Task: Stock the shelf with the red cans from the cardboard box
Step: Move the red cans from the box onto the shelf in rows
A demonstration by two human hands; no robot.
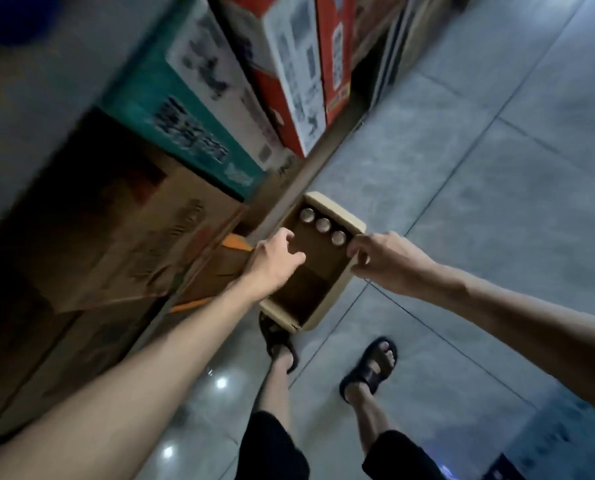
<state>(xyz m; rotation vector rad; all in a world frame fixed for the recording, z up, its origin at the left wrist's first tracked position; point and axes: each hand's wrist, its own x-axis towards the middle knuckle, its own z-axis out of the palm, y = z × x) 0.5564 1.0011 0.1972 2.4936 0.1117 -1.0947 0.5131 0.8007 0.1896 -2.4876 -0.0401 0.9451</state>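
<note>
— Where are the cans?
— Three cans (323, 224), only their silver tops showing, stand in a row along the right wall of the open box (337, 210), toward its far corner. The box sits on the tiled floor (462, 188), beside stacked cartons (122, 216).
— And the person's hands?
— The right hand (387, 261) pinches the box's right wall between thumb and fingers, just beside the nearest can. The left hand (275, 263) hangs over the left rim, fingers curled; whether it grips anything cannot be told. One of the sandals (370, 368) meets the box's near corner.
</note>
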